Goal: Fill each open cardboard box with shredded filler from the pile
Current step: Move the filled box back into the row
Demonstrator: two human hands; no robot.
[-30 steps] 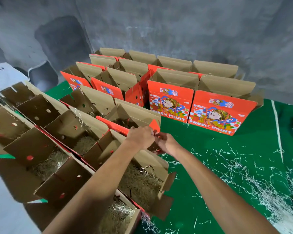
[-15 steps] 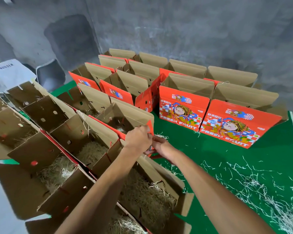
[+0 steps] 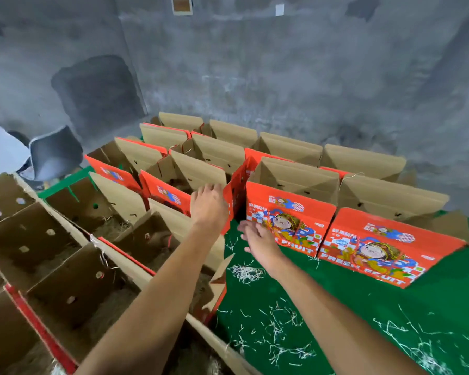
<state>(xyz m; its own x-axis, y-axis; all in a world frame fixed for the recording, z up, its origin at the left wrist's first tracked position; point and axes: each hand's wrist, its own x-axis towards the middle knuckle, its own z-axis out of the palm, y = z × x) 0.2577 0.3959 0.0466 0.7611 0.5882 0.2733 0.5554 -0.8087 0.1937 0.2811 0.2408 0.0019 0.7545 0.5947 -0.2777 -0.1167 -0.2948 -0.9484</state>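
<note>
The flap of the near brown cardboard box [image 3: 157,236], pinched a second ago, is now released, and the left hand [image 3: 209,207] and right hand [image 3: 260,240], fingers relaxed and empty, are reached toward the unfilled orange printed boxes [image 3: 290,212] at twelve o'clock, while only scattered pale shredded filler [image 3: 245,273] is seen on the green bench [image 3: 336,307] at five o'clock.

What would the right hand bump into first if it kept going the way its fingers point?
Probably the orange box with the cartoon face. The right hand is open, fingers aimed up and left toward that box's near corner. Depth is hard to judge, so it might slip past.
</note>
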